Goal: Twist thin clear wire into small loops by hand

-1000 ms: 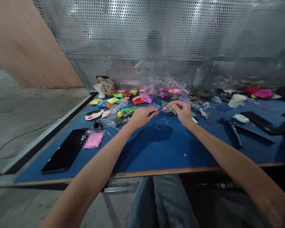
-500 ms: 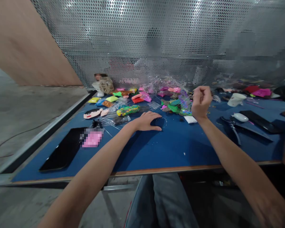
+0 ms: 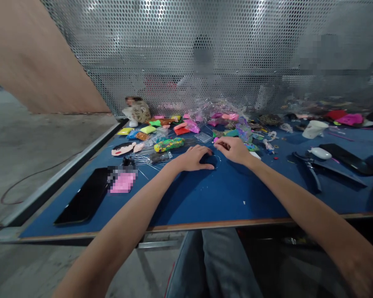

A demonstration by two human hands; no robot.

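Resting on the blue table, my left hand has its thumb and fingers spread around the left side of a thin wire ring. My right hand is just above and to the right of the ring, its fingertips pinched together; whatever they hold is too small to make out. Behind my hands are a yellow-green patterned clay roll, a bundle of thin wires and a clear plastic piece. A white piece lies partly behind my right wrist.
A black tablet and a pink packet lie at the left. Colourful clay packets line the back by the perforated metal screen. Pliers, a white cup and a black phone are at the right.
My right hand has come down and left from its raised position to beside the ring. My left hand has kept almost the same place and pose.
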